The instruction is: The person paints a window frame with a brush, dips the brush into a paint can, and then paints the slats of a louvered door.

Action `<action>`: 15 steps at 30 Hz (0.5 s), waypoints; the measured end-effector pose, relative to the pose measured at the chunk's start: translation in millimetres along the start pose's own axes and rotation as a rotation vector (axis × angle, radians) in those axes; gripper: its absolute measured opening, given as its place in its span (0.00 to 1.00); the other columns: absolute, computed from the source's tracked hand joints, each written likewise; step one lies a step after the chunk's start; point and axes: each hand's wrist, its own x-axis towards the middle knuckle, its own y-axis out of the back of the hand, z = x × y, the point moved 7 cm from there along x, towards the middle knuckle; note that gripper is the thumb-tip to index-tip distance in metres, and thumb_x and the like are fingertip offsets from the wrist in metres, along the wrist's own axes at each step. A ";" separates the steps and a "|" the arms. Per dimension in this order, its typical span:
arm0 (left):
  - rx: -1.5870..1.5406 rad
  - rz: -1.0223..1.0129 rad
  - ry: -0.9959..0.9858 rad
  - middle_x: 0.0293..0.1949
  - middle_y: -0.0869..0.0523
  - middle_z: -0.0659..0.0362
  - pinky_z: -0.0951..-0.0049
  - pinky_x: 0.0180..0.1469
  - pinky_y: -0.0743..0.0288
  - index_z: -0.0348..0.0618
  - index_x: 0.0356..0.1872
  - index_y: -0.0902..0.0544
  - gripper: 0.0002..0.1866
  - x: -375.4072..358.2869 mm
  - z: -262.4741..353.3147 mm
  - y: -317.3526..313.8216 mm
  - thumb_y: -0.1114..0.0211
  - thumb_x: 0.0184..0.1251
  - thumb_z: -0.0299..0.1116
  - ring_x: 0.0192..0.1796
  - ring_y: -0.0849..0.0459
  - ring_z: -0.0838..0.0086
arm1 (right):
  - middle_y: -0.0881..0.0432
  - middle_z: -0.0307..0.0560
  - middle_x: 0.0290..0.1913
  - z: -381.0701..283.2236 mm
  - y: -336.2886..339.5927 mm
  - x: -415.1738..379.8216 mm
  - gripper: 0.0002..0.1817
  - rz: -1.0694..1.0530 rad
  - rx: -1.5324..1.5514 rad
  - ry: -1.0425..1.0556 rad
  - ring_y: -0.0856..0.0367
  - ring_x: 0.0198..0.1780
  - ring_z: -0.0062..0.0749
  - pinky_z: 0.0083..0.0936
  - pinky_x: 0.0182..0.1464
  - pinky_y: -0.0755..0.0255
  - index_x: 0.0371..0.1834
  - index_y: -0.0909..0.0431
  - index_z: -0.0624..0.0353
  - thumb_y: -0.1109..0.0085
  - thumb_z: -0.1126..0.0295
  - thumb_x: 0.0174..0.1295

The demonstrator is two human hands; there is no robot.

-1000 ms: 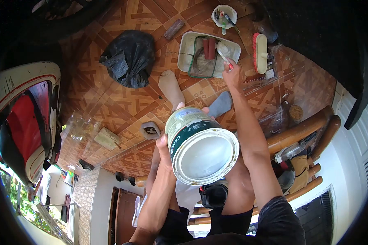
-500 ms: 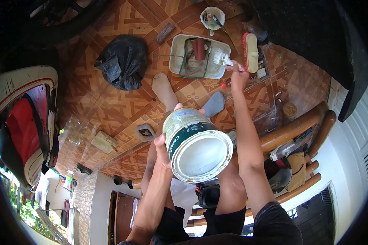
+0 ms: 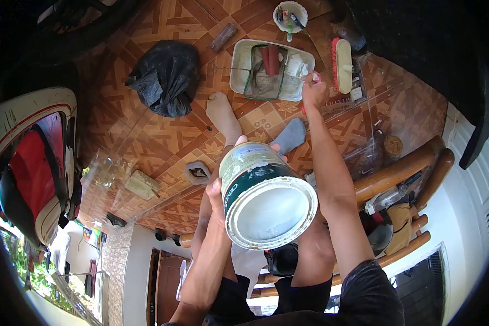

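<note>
While in left hand (image 3: 217, 201), tilted can (image 3: 269, 198).

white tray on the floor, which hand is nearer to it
Right. The right hand is at the edge of the white tray, holding a brush; the left hand is farther off, gripping the paint can.

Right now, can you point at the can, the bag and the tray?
Can (image 3: 255, 176), head view, green band on its side.
Bag (image 3: 167, 79), head view, middle of the black plastic.
Tray (image 3: 240, 57), head view, bare part near its left edge.
</note>
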 end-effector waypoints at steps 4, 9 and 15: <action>-0.014 0.000 0.010 0.73 0.35 0.33 0.36 0.69 0.25 0.62 0.79 0.38 0.55 3.6 0.8 -1.1 0.22 0.46 0.55 0.73 0.30 0.36 | 0.12 0.59 0.32 -26.2 3.6 -5.1 0.16 0.052 -0.112 0.061 0.13 0.38 0.61 0.53 0.43 0.23 0.42 0.10 0.51 0.41 0.54 0.69; -0.059 -0.043 0.004 0.73 0.35 0.34 0.37 0.70 0.25 0.64 0.79 0.37 0.54 5.0 1.2 -3.4 0.21 0.46 0.54 0.73 0.30 0.37 | 0.12 0.58 0.31 -25.2 3.2 -1.1 0.16 0.040 -0.060 0.049 0.13 0.38 0.61 0.53 0.43 0.23 0.42 0.10 0.52 0.39 0.53 0.69; -0.094 -0.040 0.022 0.73 0.34 0.36 0.38 0.70 0.24 0.64 0.77 0.36 0.51 2.6 2.4 -4.8 0.21 0.49 0.54 0.72 0.28 0.38 | 0.11 0.58 0.36 -34.2 35.1 -4.8 0.14 -0.016 0.042 0.199 0.13 0.41 0.58 0.49 0.44 0.23 0.49 0.10 0.51 0.38 0.58 0.69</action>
